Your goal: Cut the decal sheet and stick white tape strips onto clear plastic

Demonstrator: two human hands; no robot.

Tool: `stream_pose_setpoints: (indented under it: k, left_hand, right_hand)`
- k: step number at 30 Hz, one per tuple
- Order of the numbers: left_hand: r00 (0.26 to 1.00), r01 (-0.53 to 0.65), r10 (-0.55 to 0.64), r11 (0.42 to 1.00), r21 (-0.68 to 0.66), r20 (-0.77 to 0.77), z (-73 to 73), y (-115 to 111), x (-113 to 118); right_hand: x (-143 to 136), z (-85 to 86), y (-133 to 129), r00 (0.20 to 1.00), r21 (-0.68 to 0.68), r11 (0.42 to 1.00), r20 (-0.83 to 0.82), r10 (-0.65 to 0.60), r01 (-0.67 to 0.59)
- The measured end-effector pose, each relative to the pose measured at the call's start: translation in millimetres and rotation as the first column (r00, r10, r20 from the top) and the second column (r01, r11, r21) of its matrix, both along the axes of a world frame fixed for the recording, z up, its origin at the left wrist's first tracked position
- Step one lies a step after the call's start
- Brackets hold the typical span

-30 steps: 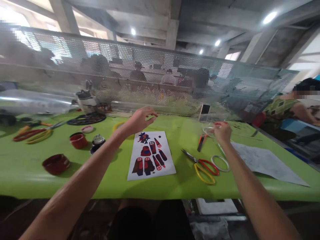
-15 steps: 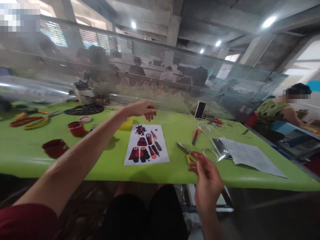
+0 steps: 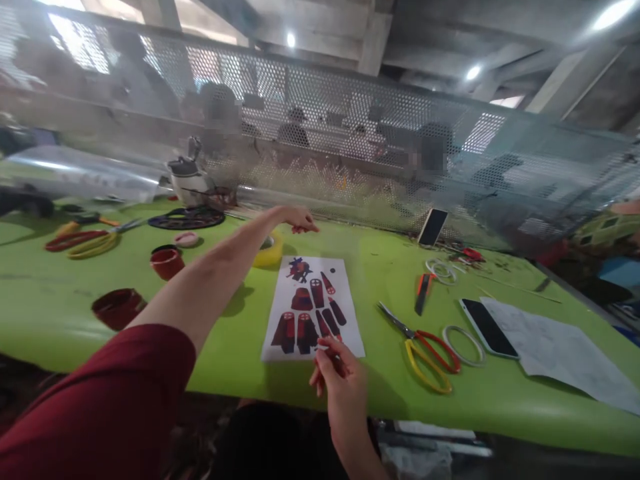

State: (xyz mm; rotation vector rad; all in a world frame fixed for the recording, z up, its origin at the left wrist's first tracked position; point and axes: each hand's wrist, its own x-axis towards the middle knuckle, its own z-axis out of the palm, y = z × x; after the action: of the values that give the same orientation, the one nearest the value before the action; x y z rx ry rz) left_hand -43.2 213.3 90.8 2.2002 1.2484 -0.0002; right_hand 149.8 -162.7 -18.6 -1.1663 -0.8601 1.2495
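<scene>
Fingers of your right hand (image 3: 343, 373) bend in close together over the near edge of the sheet (image 3: 310, 310), with only a narrow gap; I cannot tell whether you pinch something small or touch the paper. That hand is no longer over the scissors (image 3: 411, 335), so the sheet, not the tool, is now what you work closest to. Your left hand (image 3: 299, 219) stays past the far edge, loosely curled, nothing visible in it. The sheet lies flat on the desk (image 3: 380, 273) between your hands, printed side up. On its right are the scissors, untouched, with the cutter (image 3: 423, 295) beyond them and a phone (image 3: 489, 327) farther right. On its left, your forearm partly hides the tape (image 3: 270, 255).
</scene>
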Motion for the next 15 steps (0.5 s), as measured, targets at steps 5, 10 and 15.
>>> stream_pose_setpoints:
  k: [5,10,15]
  left_hand:
    - [1.000,0.027,-0.026,0.998,-0.057,0.006,-39.0,21.8,3.5]
    - [0.999,0.033,-0.033,0.996,-0.081,-0.002,-63.3,29.2,-2.1]
    - [0.999,0.038,-0.040,0.997,-0.074,-0.028,-72.4,31.2,-3.0]
  right_hand:
    - [4.5,5.5,8.3,1.000,-0.152,0.988,0.017,-0.020,0.022]
    - [5.4,13.5,16.3,1.000,-0.218,0.976,0.013,-0.018,0.020]
    - [8.1,6.2,21.0,1.000,-0.218,0.976,0.005,-0.020,0.021]
